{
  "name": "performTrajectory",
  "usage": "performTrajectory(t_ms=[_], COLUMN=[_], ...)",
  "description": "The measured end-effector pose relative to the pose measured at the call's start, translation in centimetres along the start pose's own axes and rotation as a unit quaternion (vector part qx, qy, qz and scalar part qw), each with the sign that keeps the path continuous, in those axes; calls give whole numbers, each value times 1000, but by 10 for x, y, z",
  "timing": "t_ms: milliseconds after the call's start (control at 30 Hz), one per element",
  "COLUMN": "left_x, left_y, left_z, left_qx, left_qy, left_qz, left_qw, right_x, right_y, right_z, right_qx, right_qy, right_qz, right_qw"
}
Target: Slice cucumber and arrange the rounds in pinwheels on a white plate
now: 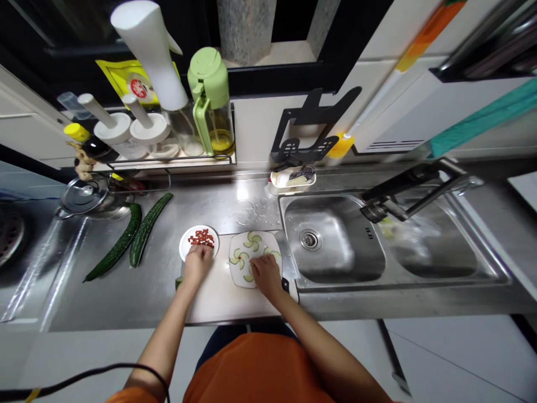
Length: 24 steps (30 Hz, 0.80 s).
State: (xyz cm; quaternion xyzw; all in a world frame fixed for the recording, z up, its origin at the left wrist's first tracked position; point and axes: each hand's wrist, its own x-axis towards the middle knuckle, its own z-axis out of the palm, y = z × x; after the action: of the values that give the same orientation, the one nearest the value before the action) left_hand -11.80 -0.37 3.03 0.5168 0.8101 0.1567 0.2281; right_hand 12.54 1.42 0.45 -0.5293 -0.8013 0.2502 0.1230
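My left hand (pixel 199 264) is at the near edge of a small round white plate (pixel 182 246) that holds small red pieces (pixel 202 237), perhaps goji berries. Its fingers are drawn together, and whatever may be between them is hidden. Over the right part of a larger white plate (pixel 237 278) is my right hand (pixel 267 273), fingers pinched together with their tips out of clear sight. Pale green cucumber slices (pixel 252 240) lie on this plate in curved, flower-like groups, at least one with a red dot at its centre. Part of the arrangement is covered by my right hand.
Both plates rest at a white cutting board (pixel 218 302). A knife (pixel 290 254) lies right of the larger plate, beside the sink (pixel 335 235). Two whole cucumbers (pixel 145 229) lie left; a cut green piece (pixel 178 282) sits by my left wrist. Condiment containers (pixel 212 106) stand behind.
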Motion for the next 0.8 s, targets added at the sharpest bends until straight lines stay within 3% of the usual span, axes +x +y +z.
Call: performTrajectory(t_ms=[167, 300, 467, 800], left_x=[11, 20, 29, 33], left_y=[53, 78, 83, 78], left_z=[38, 64, 80, 88], left_qx=[-65, -78, -50, -37], left_qy=[-33, -78, -91, -81], left_qz=[137, 204, 211, 218], left_qw=[988, 973, 972, 972], right_x=[8, 16, 24, 38], right_y=[7, 12, 18, 21], right_z=[-5, -10, -9, 0], right_qx=[0, -1, -2, 8], right_qy=[7, 15, 21, 32], right_qz=[25, 46, 61, 52], right_qw=[1000, 999, 998, 998])
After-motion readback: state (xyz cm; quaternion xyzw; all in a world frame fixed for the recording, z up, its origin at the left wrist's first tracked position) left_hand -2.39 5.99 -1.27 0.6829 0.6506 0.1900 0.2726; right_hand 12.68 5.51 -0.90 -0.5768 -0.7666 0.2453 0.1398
